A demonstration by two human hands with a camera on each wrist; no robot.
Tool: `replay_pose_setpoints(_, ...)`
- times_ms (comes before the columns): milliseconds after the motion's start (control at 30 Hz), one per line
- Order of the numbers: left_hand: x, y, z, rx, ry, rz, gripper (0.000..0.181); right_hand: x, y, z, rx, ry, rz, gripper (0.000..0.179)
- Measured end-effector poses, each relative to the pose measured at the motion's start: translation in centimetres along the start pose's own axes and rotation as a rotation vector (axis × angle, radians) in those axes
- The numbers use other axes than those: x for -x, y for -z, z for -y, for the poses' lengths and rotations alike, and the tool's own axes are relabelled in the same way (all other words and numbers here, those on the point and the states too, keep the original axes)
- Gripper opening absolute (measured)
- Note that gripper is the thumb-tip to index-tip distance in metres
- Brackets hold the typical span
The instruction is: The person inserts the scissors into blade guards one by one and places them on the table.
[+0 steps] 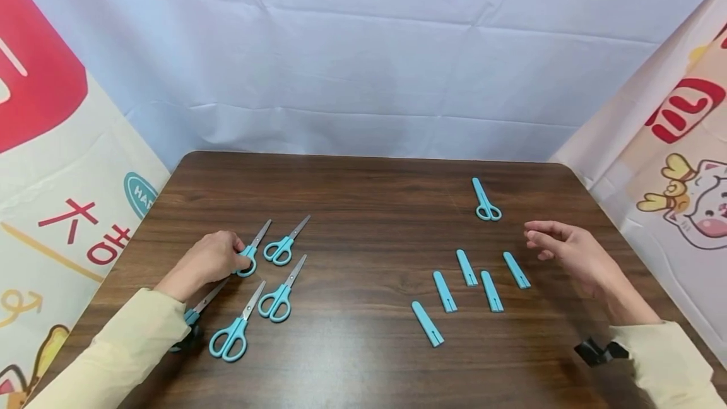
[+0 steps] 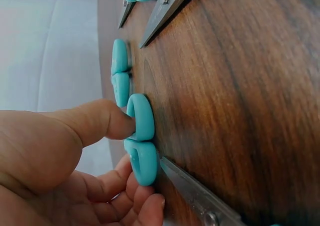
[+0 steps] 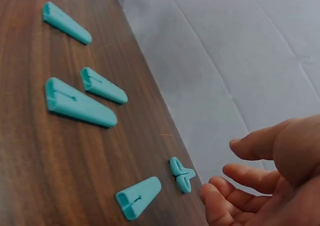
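My left hand [image 1: 206, 262] grips the turquoise handle of a pair of scissors [image 1: 262, 233] on the left side of the table. In the left wrist view, the thumb lies on one finger loop [image 2: 145, 120] and the other fingers are at the second loop. Several more scissors with bare blades lie around it, one [image 1: 210, 295] partly under the left wrist. My right hand [image 1: 576, 257] hovers over the right side with loosely bent fingers, holding nothing. Nearest to it are a turquoise blade cover [image 1: 516, 270] and a pair of scissors with its blades covered [image 1: 481, 193].
Several other turquoise blade covers [image 1: 427, 324] lie right of the middle of the brown wooden table [image 1: 352, 219]. A pale cloth [image 1: 363, 68] hangs behind the far edge, with printed sheets [image 1: 687, 163] at both sides.
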State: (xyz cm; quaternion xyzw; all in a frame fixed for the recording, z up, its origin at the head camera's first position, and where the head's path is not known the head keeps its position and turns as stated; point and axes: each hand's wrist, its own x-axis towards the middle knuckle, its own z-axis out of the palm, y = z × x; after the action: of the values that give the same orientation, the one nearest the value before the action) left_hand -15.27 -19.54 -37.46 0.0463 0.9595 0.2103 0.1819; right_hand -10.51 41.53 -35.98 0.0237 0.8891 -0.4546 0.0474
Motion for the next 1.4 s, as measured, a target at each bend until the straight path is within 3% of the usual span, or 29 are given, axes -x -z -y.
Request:
replay_pose_setpoints(167,-0.1,0.0,0.3,-0.017,0.011,-0.003,0.016,0.6,-0.8,0.0,0.092,-0.021,0.019,0.048)
replay_pose_setpoints(367,-0.3,0.3,0.8,0.049,-0.007,-0.001,0.013,0.8,-1.3,0.2,0.269,-0.033,0.033,0.048)
replay_pose_setpoints(533,-0.4,1.1,1.3,0.071,0.013,0.012,0.026,0.8,-1.7,0.0,0.361,-0.028,0.024,0.046)
replay_pose_setpoints(933,-0.4,1.4,2.1,0.138,0.006,0.000,0.034,0.4,-2.9,-0.4,0.465,-0.038,0.068,0.050)
replay_pose_setpoints(1100,-0.3,1.5,2.2,0.215,0.023,-0.009,0.037,0.1,-3.5,-0.2,0.490,-0.046,0.058,0.045)
replay_pose_setpoints(1400,-0.1,1.7,2.3,0.518,0.017,-0.052,0.044,-0.3,-3.9,0.1,0.473,-0.079,0.057,0.030)
